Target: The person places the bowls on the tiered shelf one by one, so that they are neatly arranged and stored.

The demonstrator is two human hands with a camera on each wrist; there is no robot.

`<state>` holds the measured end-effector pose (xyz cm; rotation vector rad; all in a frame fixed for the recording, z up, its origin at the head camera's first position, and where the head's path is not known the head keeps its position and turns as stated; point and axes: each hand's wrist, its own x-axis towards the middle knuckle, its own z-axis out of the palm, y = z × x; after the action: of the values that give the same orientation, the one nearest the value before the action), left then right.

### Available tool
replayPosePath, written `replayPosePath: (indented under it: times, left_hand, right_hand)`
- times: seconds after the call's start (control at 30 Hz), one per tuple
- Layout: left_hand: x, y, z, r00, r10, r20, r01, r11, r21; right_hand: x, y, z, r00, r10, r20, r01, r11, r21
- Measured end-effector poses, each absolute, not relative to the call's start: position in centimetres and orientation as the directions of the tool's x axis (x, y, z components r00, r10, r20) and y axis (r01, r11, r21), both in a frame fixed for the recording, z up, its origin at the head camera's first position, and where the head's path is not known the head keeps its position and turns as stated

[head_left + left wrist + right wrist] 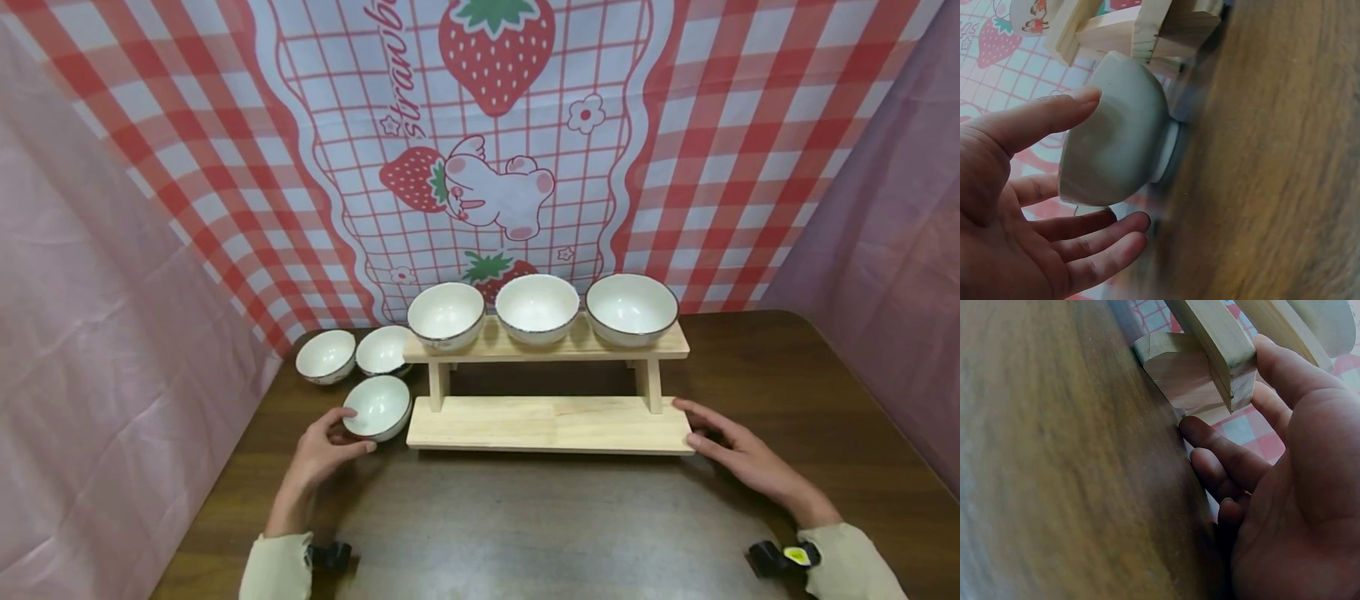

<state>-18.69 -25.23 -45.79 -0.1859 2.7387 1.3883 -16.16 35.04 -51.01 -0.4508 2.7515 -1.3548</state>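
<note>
A small white bowl (pixel 378 407) with a dark rim stands on the table just left of the two-tier wooden stand (pixel 551 423). My left hand (pixel 324 450) holds this bowl at its near left side. In the left wrist view the thumb (pixel 1075 107) lies against the bowl's outer wall (pixel 1119 128), the index finger passes behind the rim, and the other fingers are spread loosely. At the stand's right end, my right hand (pixel 738 454) grips the lower board with thumb and index finger. The right wrist view shows the remaining fingers (pixel 1210 444) below the board, close to the tabletop.
Three larger white bowls, left (pixel 447 313), middle (pixel 537 307) and right (pixel 632 307), stand in a row on the upper board. Behind the held bowl are two more small bowls, one outer (pixel 326 357) and one beside the stand (pixel 382 350). A strawberry-print cloth (pixel 495 183) hangs behind.
</note>
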Motion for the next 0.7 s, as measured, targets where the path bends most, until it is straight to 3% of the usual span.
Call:
replayPosePath:
  times: [0.7]
  left_hand:
    - [-19.2, -24.8, -47.3, -0.995, -0.094, -0.039, -0.087, 0.59, 0.803]
  right_hand:
    - [-16.1, 35.0, -50.9, -0.96, -0.268, 0.08, -0.228, 0.583, -0.78]
